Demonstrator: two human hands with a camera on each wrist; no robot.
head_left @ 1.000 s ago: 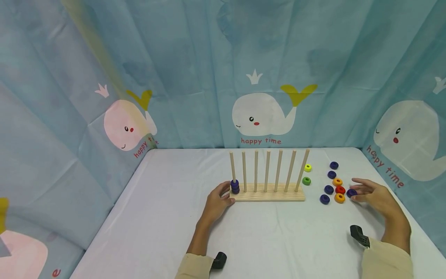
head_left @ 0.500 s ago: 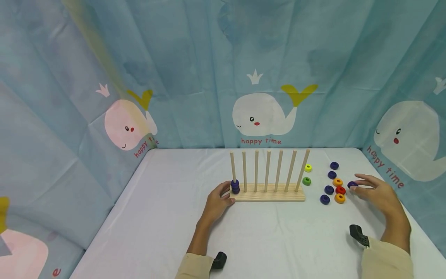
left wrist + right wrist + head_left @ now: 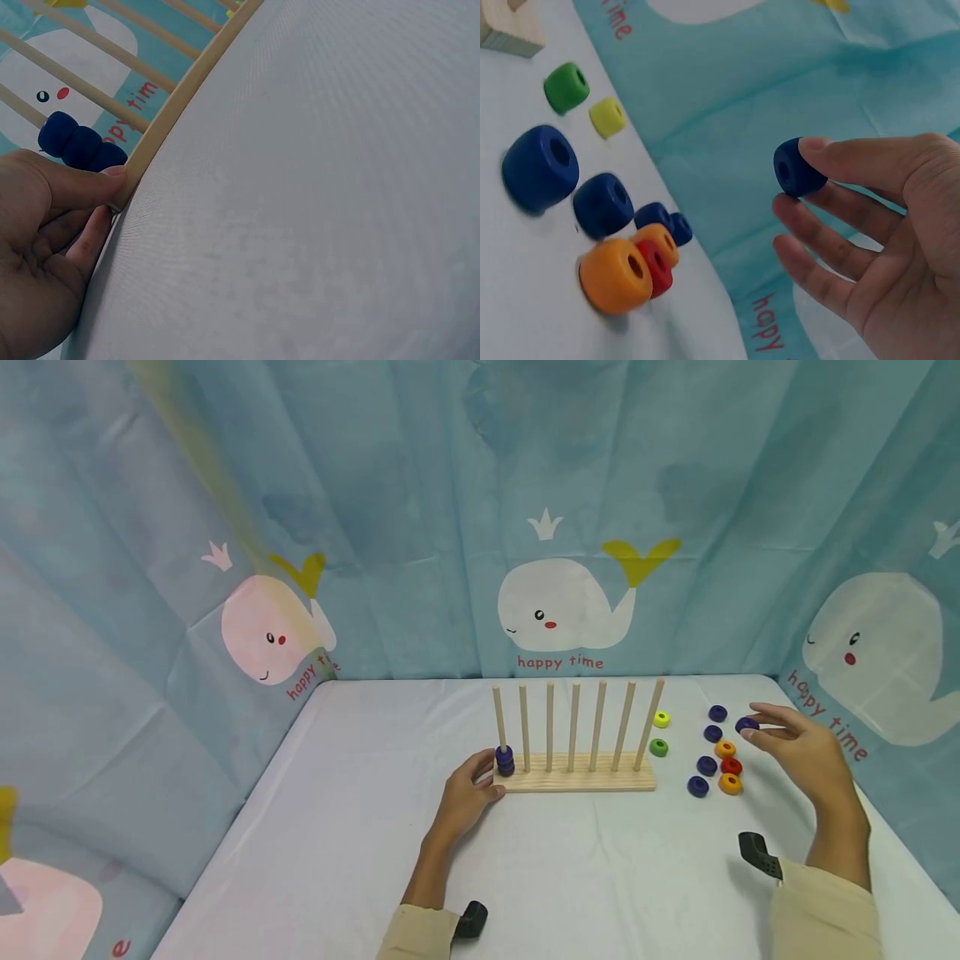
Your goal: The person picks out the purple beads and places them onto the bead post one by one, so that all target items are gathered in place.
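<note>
A pale wooden base [image 3: 577, 783] carries a row of several upright pegs. Dark blue beads [image 3: 505, 762] are stacked on its leftmost peg. My left hand [image 3: 467, 793] grips the base's left end, thumb at the front edge beside that stack, as the left wrist view also shows. My right hand [image 3: 806, 752] pinches one dark blue bead [image 3: 798, 168] between thumb and fingers, raised above the table at the right. In the right wrist view the bead's hole [image 3: 784, 169] faces left and the lower fingers are spread beneath it.
Loose beads lie right of the base: a yellow bead [image 3: 661, 719], a green bead [image 3: 658, 747], a red bead [image 3: 731, 767], two orange beads [image 3: 730, 783] and several dark blue beads [image 3: 707, 766]. A blue whale-print curtain [image 3: 420, 568] borders the white table [image 3: 585, 877].
My right hand has lifted the dark blue bead from beside the red and orange ones, moving up, away and slightly left. The left hand stays on the base.
</note>
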